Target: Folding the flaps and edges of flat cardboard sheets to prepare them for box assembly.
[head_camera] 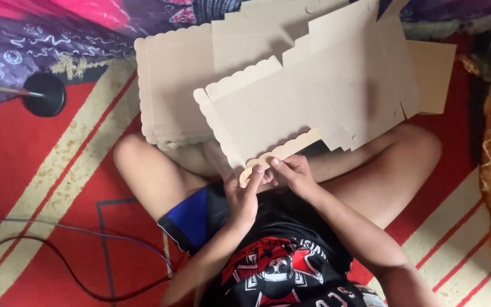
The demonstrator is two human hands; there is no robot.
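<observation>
I sit cross-legged on the red striped mat (pixel 58 170) with a flat cardboard box blank (pixel 291 108) across my lap. Both my left hand (pixel 244 196) and right hand (pixel 294 173) pinch its scalloped flap (pixel 282 150) at the near edge, fingers closed on it. The blank stretches far and rightward from my hands. A stack of blanks (pixel 171 85) lies far left, apparently identical.

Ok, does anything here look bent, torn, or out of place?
Nothing looks damaged. The flat beige scallop-edged cardboard sheet lies askew across the person's lap, overlapping the neater stack of matching cardboard sheets. Both hands, left and right, pinch its near edge.
</observation>
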